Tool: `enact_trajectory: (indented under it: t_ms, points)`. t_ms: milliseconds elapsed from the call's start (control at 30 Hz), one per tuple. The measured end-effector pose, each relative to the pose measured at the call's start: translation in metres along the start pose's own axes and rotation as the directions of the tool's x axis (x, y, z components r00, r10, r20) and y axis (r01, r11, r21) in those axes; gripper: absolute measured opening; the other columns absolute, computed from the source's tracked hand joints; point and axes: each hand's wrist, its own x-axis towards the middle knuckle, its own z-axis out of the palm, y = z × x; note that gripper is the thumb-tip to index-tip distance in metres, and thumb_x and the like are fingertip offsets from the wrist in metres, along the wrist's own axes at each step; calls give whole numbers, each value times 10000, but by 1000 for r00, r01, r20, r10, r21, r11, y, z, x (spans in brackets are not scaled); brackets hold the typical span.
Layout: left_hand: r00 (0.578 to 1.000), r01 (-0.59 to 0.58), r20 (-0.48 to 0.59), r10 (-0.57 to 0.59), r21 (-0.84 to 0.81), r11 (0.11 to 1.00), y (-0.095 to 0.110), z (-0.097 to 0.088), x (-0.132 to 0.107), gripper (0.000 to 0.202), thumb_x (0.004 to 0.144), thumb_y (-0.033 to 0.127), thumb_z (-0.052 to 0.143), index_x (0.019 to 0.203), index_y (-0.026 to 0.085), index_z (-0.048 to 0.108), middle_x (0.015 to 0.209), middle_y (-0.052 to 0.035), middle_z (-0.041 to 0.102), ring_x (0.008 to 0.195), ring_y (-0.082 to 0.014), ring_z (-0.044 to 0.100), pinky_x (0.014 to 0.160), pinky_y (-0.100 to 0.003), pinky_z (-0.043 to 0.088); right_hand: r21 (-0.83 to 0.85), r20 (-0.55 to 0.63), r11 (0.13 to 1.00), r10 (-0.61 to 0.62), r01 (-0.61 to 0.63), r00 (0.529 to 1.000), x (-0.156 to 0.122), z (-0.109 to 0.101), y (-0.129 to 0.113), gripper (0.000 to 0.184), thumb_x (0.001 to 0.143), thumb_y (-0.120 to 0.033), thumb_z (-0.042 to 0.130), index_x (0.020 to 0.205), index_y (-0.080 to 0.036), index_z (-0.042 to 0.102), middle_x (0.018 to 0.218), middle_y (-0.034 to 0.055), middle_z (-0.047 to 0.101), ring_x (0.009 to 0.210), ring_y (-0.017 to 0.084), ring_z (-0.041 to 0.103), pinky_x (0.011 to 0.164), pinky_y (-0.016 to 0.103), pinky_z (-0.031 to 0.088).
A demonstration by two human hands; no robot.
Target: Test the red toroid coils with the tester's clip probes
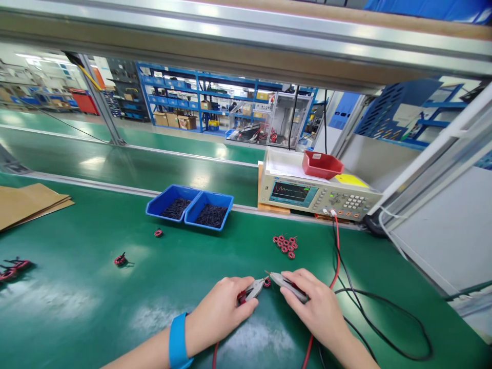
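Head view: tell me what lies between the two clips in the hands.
In the head view, a small red coil sits between the left clip and the right clip, their tips meeting at it.

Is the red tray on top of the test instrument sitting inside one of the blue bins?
No, the red tray rests on top of the test instrument, apart from the two blue bins on the green mat.

Tiny coil (266, 282) (between the clip tips) too small to detail
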Motion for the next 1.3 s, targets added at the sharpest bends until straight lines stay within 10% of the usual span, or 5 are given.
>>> enact_trajectory:
  t_ms: [467,1100,1300]
  points:
    - [1000,10,-14,-10,7,1000,-3,1,0,124,798,251,483,690,202,448,624,54,496,574,-104,407,559,-240,262,355,131,885,271,-301,954,-10,9,34,315,817,-477,479,949,-222,609,945,35,650,815,197,601,730,276,476]
    - [999,-5,-44,6,18,1000,-6,3,0,179,782,264,505,663,201,388,596,52,456,547,-99,365,543,-232,251,333,98,906,241,-260,966,-10,10,38,352,767,-512,514,922,-231,657,951,47,670,848,218,616,726,267,507]
    - [999,1,-35,-1,5,1000,-5,3,0,129,785,262,501,694,208,426,605,53,464,548,-96,376,537,-233,246,421,248,867,172,-266,953,-10,-4,31,347,770,-492,517,898,-201,655,848,43,665,744,192,603,661,241,492]
